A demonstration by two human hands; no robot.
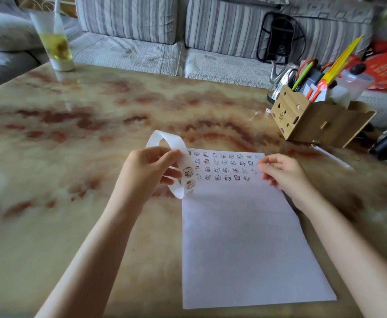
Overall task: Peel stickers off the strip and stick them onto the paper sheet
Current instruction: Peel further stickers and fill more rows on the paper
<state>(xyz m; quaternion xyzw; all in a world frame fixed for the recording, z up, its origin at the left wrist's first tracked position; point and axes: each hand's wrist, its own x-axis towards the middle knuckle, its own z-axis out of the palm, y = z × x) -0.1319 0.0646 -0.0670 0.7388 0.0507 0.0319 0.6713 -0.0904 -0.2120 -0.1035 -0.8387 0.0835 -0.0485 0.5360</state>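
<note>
Left grip [151,171]: closed on the strip [165,137], thumb on the near face and fingers curled behind it. The bare white backing loops up and over this grip. The rest curls down past the fingertips to a loose end just below them. Two strip stickers [189,177] show on the part beside the fingertips, facing the sheet.

Right grip [284,175]: fingers loosely curled, thumb and forefinger tips close together. I cannot tell whether they pinch anything. The tips sit at the right edge of the sheet [245,237], level with the upper sticker rows. The heel of the hand lies off the sheet on the bench [73,161].

The sheet lies flat on the bench between the two grips and runs back toward me under the right forearm. Four rows of stuck stickers [224,166] fill its far end, spanning the gap from the left fingertips to the right ones; the fourth row stops short of the right grip. The strip's lower curl overlaps the sheet's left edge.

Beyond the right grip, well apart: a wooden pen box [314,120]. Far beyond the left grip: a cup [54,42] of yellow drink.
</note>
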